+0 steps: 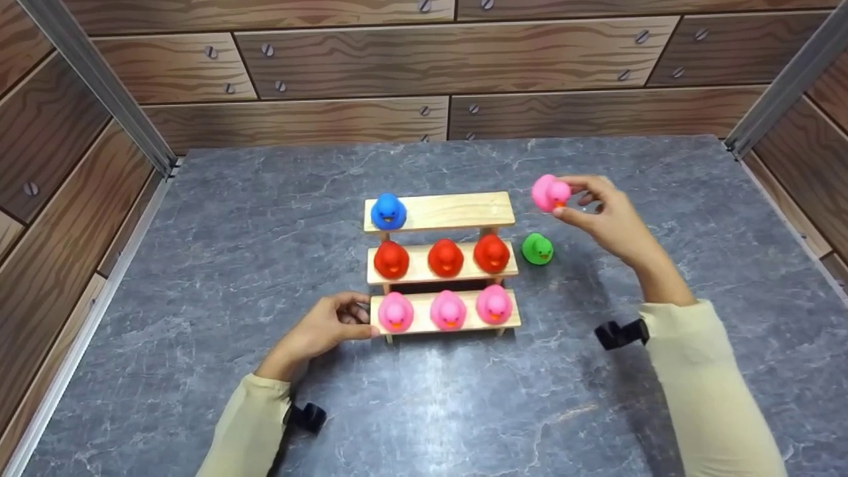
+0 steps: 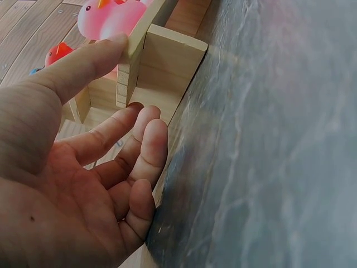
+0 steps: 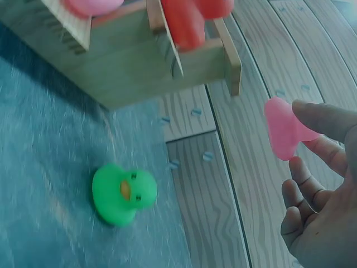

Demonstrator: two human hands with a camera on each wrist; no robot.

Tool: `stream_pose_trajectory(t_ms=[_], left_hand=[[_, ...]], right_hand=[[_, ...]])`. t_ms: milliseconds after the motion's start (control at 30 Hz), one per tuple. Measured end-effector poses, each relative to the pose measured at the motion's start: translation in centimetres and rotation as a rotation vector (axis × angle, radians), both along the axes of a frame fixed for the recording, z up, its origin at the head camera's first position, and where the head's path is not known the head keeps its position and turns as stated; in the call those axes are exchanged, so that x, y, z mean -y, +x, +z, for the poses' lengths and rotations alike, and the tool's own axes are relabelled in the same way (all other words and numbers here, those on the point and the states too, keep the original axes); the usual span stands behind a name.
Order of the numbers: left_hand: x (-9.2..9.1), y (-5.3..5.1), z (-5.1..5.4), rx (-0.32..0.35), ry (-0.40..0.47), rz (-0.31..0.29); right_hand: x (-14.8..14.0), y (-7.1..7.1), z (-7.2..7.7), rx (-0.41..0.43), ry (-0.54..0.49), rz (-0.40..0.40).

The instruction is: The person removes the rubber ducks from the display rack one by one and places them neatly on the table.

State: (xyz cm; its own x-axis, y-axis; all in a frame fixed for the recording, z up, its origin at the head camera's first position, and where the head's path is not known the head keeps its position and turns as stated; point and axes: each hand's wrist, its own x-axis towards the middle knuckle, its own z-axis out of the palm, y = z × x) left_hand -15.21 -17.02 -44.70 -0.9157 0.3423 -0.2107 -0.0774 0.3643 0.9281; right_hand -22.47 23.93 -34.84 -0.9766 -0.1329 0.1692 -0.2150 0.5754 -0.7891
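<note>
Above the table, right of the wooden rack (image 1: 444,212), my right hand (image 1: 606,215) pinches a pink duck (image 1: 548,193) between thumb and fingers; the right wrist view shows this duck (image 3: 283,128) at the fingertips. My left hand (image 1: 324,328) holds the left end of the lowest shelf (image 2: 127,75), thumb on top and index finger under it, the other fingers loosely bent. Three pink ducks (image 1: 447,310) stand on the bottom shelf, three red ducks (image 1: 445,258) on the middle one, and a blue duck (image 1: 389,212) at the left of the top shelf.
A green duck (image 1: 537,249) sits on the grey marbled table (image 1: 424,404) just right of the rack, below my raised right hand. Wood-patterned walls (image 1: 457,63) with metal posts (image 1: 99,83) at the corners enclose the back and sides.
</note>
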Motion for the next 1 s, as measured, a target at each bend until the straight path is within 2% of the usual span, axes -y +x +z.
stream_pose_trajectory(t_ms=[367,600,1000], left_hand=[[-0.1,0.1,0.0,0.006,-0.005,0.001],[0.0,0.1,-0.1,-0.03,0.014,-0.02],[0.1,0.0,0.0,-0.027,-0.001,-0.021]], right_hand=[[-3.0,0.3,-0.8,0.04,0.028,-0.053],[-4.2,0.7,-1.3,0.063,0.05,-0.055],[-6.0,0.3,-3.8,0.132,0.075,-0.064]])
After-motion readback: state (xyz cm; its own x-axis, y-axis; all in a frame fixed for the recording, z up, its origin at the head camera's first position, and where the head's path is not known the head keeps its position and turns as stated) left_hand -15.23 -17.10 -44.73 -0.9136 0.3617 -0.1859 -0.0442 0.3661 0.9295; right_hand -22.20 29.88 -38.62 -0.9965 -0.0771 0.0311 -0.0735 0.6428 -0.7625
